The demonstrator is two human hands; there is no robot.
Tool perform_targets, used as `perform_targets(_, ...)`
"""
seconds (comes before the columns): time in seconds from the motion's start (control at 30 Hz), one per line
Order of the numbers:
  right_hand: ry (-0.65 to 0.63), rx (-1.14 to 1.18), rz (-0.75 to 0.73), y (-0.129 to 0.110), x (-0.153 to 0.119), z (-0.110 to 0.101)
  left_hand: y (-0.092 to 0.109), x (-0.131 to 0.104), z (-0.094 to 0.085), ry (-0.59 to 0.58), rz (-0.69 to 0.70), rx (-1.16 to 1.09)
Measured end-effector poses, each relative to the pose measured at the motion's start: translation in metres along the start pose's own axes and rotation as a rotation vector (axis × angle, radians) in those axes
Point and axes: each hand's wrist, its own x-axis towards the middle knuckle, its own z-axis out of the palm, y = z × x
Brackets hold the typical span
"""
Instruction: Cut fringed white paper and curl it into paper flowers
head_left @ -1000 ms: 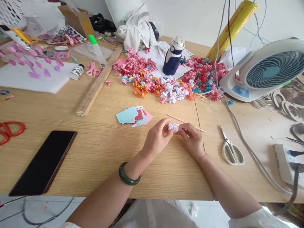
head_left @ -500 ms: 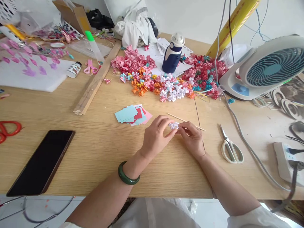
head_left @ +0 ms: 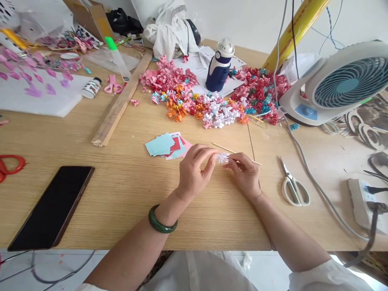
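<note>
Between my two hands is a small white paper flower (head_left: pixel 222 158) with curled petals, held above the table. My right hand (head_left: pixel 246 171) pinches its right side between thumb and fingertips. At its left edge, the thumb and fingers of my left hand (head_left: pixel 196 167) close on the petals; a green bangle (head_left: pixel 163 220) circles that wrist. Behind the hands lies a thin wooden stick (head_left: pixel 222 148), partly hidden by the right fingers. Left of it, light blue, red and pink paper pieces (head_left: pixel 160 144) form a loose stack.
Scissors (head_left: pixel 294 188) lie right of my right hand, beside a grey cable. A phone (head_left: pixel 51 208) and a wooden bar (head_left: pixel 123 103) are on the left. Behind stand a heap of paper flowers (head_left: pixel 169 76), a blue bottle (head_left: pixel 218 66) and a fan (head_left: pixel 339 85).
My left hand has shifted slightly left, and more of the white flower shows between the hands. My right hand keeps its pinch. The whole view has moved slightly.
</note>
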Motion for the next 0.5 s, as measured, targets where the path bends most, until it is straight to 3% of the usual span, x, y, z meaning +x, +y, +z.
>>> perform_targets(0.23, -0.036, -0.012, -0.076, -0.0053, -0.0016, -0.0002, 0.0007, -0.0048, 0.0046, -0.171, -0.085, -0.020)
perform_targets(0.5, -0.050, -0.059, -0.088, -0.0080, -0.0010, -0.0003, 0.0036, -0.0046, 0.0037, -0.170, -0.100, -0.040)
